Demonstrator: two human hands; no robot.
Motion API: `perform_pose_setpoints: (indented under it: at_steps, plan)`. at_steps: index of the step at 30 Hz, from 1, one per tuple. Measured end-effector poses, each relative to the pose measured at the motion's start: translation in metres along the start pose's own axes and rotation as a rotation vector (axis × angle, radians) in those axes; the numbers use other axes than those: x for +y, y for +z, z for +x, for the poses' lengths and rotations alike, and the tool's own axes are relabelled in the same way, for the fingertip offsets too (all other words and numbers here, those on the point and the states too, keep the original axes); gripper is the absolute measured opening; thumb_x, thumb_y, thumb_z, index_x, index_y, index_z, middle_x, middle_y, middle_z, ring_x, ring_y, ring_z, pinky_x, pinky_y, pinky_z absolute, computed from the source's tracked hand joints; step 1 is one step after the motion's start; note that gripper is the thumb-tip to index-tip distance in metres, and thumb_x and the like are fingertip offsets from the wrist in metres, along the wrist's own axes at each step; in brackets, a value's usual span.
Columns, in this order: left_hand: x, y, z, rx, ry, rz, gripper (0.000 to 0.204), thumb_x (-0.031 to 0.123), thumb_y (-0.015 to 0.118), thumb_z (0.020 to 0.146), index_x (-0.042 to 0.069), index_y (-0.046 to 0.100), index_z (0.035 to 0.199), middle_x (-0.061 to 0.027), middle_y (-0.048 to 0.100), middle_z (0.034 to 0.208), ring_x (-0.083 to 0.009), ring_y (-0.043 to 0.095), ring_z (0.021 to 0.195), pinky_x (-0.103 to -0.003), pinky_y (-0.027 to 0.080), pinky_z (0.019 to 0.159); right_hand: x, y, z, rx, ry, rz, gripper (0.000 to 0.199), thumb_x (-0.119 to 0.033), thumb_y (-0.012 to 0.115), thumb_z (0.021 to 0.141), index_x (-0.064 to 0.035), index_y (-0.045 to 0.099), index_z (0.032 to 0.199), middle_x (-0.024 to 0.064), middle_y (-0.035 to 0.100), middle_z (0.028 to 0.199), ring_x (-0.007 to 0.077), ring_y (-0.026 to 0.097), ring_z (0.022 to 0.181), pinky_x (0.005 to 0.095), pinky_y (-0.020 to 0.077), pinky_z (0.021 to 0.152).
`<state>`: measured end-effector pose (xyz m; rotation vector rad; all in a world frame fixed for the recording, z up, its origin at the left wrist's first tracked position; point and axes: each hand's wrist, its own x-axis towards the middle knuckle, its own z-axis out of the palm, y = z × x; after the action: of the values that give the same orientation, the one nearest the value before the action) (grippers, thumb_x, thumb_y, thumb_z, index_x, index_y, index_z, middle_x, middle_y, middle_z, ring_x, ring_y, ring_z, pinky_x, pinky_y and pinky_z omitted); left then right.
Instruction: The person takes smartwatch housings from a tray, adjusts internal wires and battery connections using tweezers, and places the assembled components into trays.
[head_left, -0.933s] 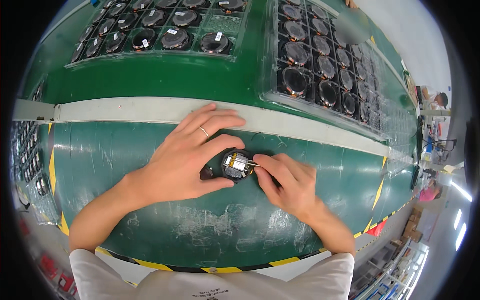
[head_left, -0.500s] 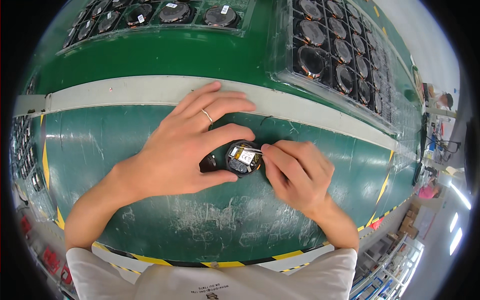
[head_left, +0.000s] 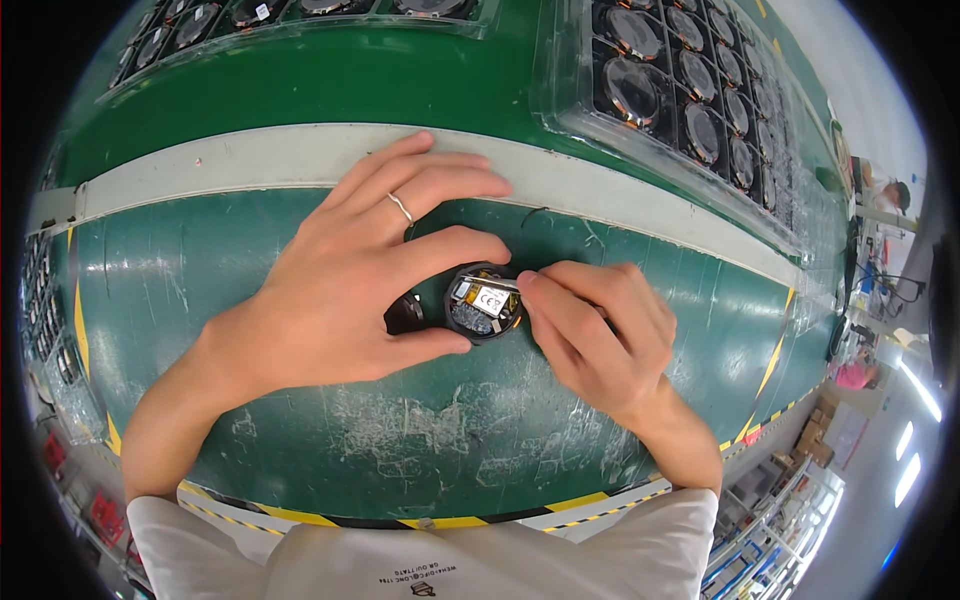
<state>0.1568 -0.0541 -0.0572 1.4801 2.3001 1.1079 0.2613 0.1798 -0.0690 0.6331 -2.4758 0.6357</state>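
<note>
A small round black device (head_left: 484, 305) with its open inside showing a white label and a circuit board sits on the green bench surface (head_left: 330, 440). My left hand (head_left: 345, 275), a ring on one finger, holds the device between thumb and forefinger. My right hand (head_left: 590, 325) presses its fingertips on the device's right edge near the label. A second dark round part (head_left: 404, 312) lies under my left palm, mostly hidden.
Clear plastic trays of round black parts stand at the back right (head_left: 690, 110) and back left (head_left: 250, 20). A pale strip (head_left: 200, 165) crosses the bench. Yellow-black tape (head_left: 440, 522) marks the front edge. A person (head_left: 895, 195) is at far right.
The view has drawn closer and shifted; the hands and the device now sit slightly lower and larger in the picture. My right fingertips stay at the device's right edge.
</note>
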Motion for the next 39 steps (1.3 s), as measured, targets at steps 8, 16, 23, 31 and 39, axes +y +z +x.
perform_pose_setpoints:
  at_steps: [8,16,23,31,39]
  plan:
    - [-0.001,0.000,0.000,-0.002,-0.004,0.000,0.058,0.021,0.090,0.061,0.013,0.071,0.115,-0.0106,0.057,0.145,-0.0352,0.050,0.139,-0.060,0.030,0.123,0.002,-0.002,0.001,-0.018,-0.029,0.016,0.032,0.001,0.080,0.069,-0.0029,0.077,0.101,0.0072,0.069,0.093,0.0200,0.060,0.066,0.0301,0.0479,0.053]
    - [0.001,0.000,0.003,-0.009,-0.002,0.004,0.057,0.023,0.090,0.062,0.013,0.071,0.116,-0.0110,0.057,0.145,-0.0355,0.050,0.139,-0.059,0.031,0.122,0.004,-0.002,0.000,-0.016,0.018,0.087,0.037,0.002,0.077,0.064,-0.0012,0.076,0.101,0.0074,0.067,0.090,0.0200,0.061,0.066,0.0310,0.0487,0.052]
    - [0.000,0.000,0.000,-0.005,0.003,0.017,0.055,0.025,0.090,0.064,0.013,0.072,0.115,-0.0114,0.058,0.145,-0.0356,0.051,0.139,-0.059,0.031,0.122,-0.006,-0.007,0.005,-0.108,0.286,0.303,0.027,0.007,0.082,0.077,-0.0026,0.077,0.102,0.0084,0.063,0.084,0.0214,0.061,0.065,0.0324,0.0485,0.053]
    - [0.000,-0.001,0.001,-0.015,-0.002,0.009,0.054,0.027,0.090,0.065,0.013,0.073,0.114,-0.0116,0.058,0.145,-0.0357,0.051,0.139,-0.059,0.031,0.123,-0.006,-0.009,0.007,-0.132,0.340,0.345,0.025,0.006,0.083,0.078,-0.0032,0.078,0.102,0.0076,0.063,0.083,0.0202,0.061,0.065,0.0323,0.0481,0.054]
    - [0.000,-0.002,0.001,-0.026,-0.006,0.009,0.053,0.031,0.089,0.067,0.013,0.073,0.114,-0.0120,0.058,0.145,-0.0361,0.051,0.139,-0.059,0.030,0.123,-0.005,-0.011,0.008,-0.158,0.398,0.437,0.023,0.006,0.081,0.082,-0.0035,0.078,0.103,0.0076,0.065,0.084,0.0180,0.061,0.065,0.0303,0.0475,0.055]
